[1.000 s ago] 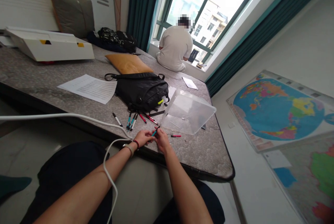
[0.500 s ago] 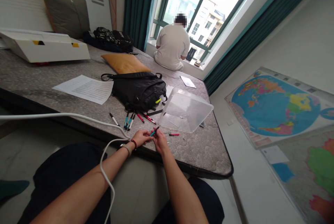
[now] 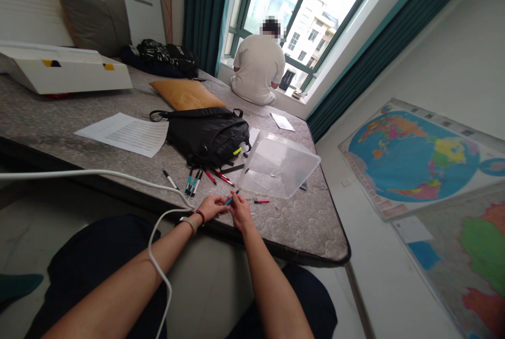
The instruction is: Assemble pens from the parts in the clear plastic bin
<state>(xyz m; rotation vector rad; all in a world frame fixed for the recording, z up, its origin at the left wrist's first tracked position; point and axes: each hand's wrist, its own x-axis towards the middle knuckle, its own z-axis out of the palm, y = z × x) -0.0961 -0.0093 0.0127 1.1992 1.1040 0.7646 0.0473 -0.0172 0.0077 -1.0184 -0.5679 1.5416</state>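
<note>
Over the near edge of the mattress (image 3: 307, 233), my left hand (image 3: 212, 207) and my right hand (image 3: 241, 211) meet at a blue-and-black pen (image 3: 229, 201). Both hands are closed on it; the fingertips partly cover the pen. Just beyond them lie several blue, black and white pens (image 3: 193, 182) and red pens (image 3: 224, 178). A white pen with a dark end (image 3: 170, 179) rests further left. Right of my right hand is a red-and-black pen piece (image 3: 261, 201). Behind it, a clear plastic bin (image 3: 282, 165) holds a few small pieces.
A black backpack (image 3: 209, 136), a printed sheet (image 3: 126, 133) and an orange cushion (image 3: 185, 95) lie on the mattress. A white cable (image 3: 98, 173) runs across its near edge and over my left forearm. A person (image 3: 258, 68) sits by the window, back turned.
My right fingers have moved slightly up along the pen and cover more of its dark end. The whole view has shifted a little; the other things lie as before.
</note>
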